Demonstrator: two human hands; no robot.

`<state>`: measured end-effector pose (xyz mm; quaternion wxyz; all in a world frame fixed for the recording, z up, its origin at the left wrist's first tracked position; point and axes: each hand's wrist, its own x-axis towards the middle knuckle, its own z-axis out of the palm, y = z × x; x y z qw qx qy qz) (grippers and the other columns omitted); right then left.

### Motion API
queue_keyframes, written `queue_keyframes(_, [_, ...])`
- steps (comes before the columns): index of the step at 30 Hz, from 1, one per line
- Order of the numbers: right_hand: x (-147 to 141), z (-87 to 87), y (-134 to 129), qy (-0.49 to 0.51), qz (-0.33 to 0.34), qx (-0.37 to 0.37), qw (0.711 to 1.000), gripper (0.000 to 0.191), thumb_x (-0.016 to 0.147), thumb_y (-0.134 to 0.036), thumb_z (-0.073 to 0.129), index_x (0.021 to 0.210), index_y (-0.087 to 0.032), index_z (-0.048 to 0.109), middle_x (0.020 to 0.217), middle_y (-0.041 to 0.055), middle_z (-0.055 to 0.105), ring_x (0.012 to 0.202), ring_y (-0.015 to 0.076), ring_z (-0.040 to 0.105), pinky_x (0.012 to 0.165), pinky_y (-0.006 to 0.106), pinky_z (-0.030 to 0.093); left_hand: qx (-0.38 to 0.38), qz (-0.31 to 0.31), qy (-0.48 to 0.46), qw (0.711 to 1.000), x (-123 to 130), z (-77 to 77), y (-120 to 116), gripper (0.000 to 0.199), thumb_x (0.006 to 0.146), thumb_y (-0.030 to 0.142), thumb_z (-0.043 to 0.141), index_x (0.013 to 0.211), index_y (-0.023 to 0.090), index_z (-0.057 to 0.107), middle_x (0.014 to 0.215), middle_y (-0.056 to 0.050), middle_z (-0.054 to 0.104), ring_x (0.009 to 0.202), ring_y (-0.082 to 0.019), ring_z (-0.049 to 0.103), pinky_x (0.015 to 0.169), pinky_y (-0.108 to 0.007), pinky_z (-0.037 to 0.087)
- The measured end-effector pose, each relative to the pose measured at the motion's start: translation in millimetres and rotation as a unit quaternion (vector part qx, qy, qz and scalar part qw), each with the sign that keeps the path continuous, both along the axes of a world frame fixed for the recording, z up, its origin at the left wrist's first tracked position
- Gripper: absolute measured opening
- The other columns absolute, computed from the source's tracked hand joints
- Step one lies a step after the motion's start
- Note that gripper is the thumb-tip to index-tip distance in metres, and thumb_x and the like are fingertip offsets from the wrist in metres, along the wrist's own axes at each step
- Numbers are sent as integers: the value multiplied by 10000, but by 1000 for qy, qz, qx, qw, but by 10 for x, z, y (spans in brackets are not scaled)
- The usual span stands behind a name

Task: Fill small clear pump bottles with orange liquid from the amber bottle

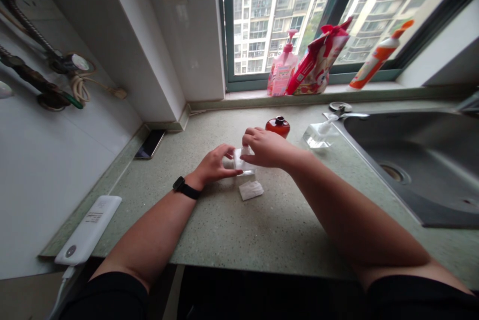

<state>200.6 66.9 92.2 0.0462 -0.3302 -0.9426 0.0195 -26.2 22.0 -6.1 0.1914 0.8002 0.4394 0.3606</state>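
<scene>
My left hand (217, 164), with a black watch on its wrist, curls its thumb and fingers around the sides of a small clear square bottle (247, 172) standing on the counter. My right hand (264, 148) comes over the bottle and pinches a small whitish piece (245, 151) at its top; I cannot tell whether this is a cap or tissue. A folded white tissue (251, 190) lies just in front of the bottle. Behind my right hand stands an amber bottle (278, 126) with an uncapped neck. Farther right is a clear pump bottle (317, 136) with a white head.
A steel sink (422, 160) is set into the counter (239, 235) at right. A phone (150, 144) lies by the left wall, near a white power bank (90, 230) with a cable. A pink pump bottle (281, 73), a red bag (320, 61) and an orange-white bottle (376, 63) line the windowsill.
</scene>
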Motion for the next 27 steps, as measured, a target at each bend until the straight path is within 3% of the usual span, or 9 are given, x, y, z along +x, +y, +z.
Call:
queue_keyframes(6, [53, 39, 6, 18, 15, -34, 999, 352, 924, -384, 772, 1216, -188, 755, 1262, 141, 700, 1127, 293, 677, 965, 384, 520, -11, -1, 4, 1000, -4, 15, -6, 626, 791, 577, 914, 1216, 222, 623, 1123, -65, 711, 963, -240, 733, 896, -427, 602])
queue_keyframes(12, [103, 13, 65, 51, 59, -62, 995, 238, 901, -227, 713, 1125, -206, 790, 1229, 131, 715, 1115, 289, 689, 958, 396, 537, -12, -3, 3, 1000, 5, 32, -17, 616, 803, 569, 906, 1232, 222, 630, 1142, -77, 718, 973, -243, 733, 894, -433, 611])
queue_keyframes(17, [21, -26, 22, 35, 32, -18, 999, 197, 919, -308, 717, 1055, -188, 793, 1192, 147, 720, 1079, 297, 682, 909, 399, 543, -4, 2, -1, 1000, 16, 29, -24, 616, 792, 564, 917, 1215, 220, 630, 1128, -73, 719, 972, -245, 738, 906, -436, 611])
queue_keyframes(21, [-84, -44, -58, 9, -24, 22, 999, 258, 969, -361, 655, 1048, -156, 791, 1149, 179, 718, 1060, 324, 681, 841, 411, 544, -4, 5, 4, 1000, 21, 32, -34, 620, 789, 577, 914, 1208, 216, 633, 1127, -78, 727, 973, -250, 742, 926, -443, 609])
queue_keyframes(24, [-35, -30, -41, 26, -11, -23, 999, 315, 928, -397, 737, 1152, -180, 782, 1210, 159, 717, 1107, 326, 687, 893, 416, 556, -7, 3, 3, 1000, 19, 37, -34, 623, 789, 559, 919, 1228, 217, 639, 1137, -80, 733, 984, -254, 743, 926, -445, 611])
queue_keyframes(27, [102, -3, 50, 69, 27, -89, 993, 521, 790, -408, 891, 1265, -238, 759, 1268, 121, 712, 1157, 313, 693, 956, 402, 565, -10, 2, -22, 1000, 8, 38, -19, 611, 781, 507, 935, 1237, 213, 653, 1168, -86, 732, 1004, -251, 746, 942, -447, 615])
